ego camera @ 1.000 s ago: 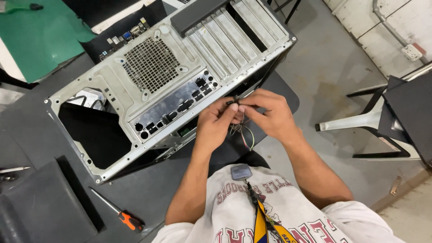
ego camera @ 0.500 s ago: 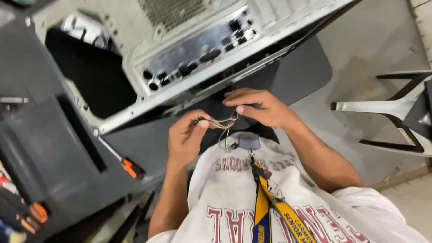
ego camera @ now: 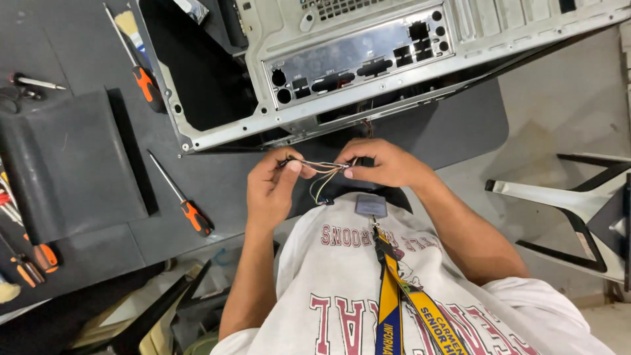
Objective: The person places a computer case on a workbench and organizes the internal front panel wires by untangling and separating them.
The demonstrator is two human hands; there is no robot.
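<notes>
Left hand (ego camera: 271, 187) and right hand (ego camera: 383, 164) pinched on thin coloured wires (ego camera: 322, 172) beside opened grey computer case (ego camera: 368, 59), interior hidden.

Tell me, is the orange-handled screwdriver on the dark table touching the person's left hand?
Apart. The head view shows bare dark table between the orange-handled screwdriver and the left hand, which pinches thin coloured wires.

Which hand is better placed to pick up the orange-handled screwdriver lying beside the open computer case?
Probably the left hand: the orange-handled screwdriver lies on its side, while the right hand sits farther away. Both pinch the thin coloured wires.
</notes>
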